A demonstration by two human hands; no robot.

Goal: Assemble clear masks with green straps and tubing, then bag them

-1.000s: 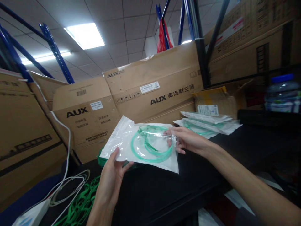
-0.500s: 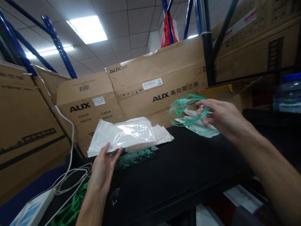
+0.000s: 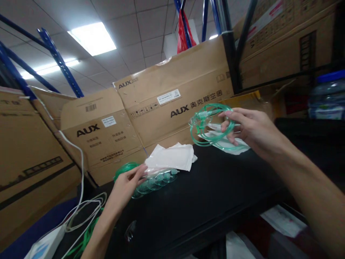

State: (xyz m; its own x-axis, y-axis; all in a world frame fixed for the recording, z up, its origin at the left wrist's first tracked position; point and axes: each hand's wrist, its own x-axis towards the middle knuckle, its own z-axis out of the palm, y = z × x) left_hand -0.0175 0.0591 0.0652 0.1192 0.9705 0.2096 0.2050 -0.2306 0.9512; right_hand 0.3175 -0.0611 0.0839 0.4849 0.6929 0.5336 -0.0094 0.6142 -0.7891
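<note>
My right hand (image 3: 244, 126) is closed on a coil of green tubing (image 3: 198, 131), held up at the right over white packets (image 3: 229, 142). My left hand (image 3: 132, 178) has its fingers at the left edge of a small pile of white packets (image 3: 172, 156); whether it grips one is hidden. Below that pile lies a row of clear green masks (image 3: 156, 181), just right of my left fingers. Another green coil (image 3: 126, 168) lies behind my left hand.
AUX cardboard boxes (image 3: 178, 93) stand along the back of the black table (image 3: 199, 201). White cables (image 3: 81, 205), a power strip (image 3: 48, 239) and green straps (image 3: 86, 237) lie at the left. A blue-lidded jar (image 3: 329, 95) stands at the far right.
The large white and clear bag above my left hand has gone from view, uncovering the white packets and the green coil. My left hand has moved right. My right hand still holds the tubing.
</note>
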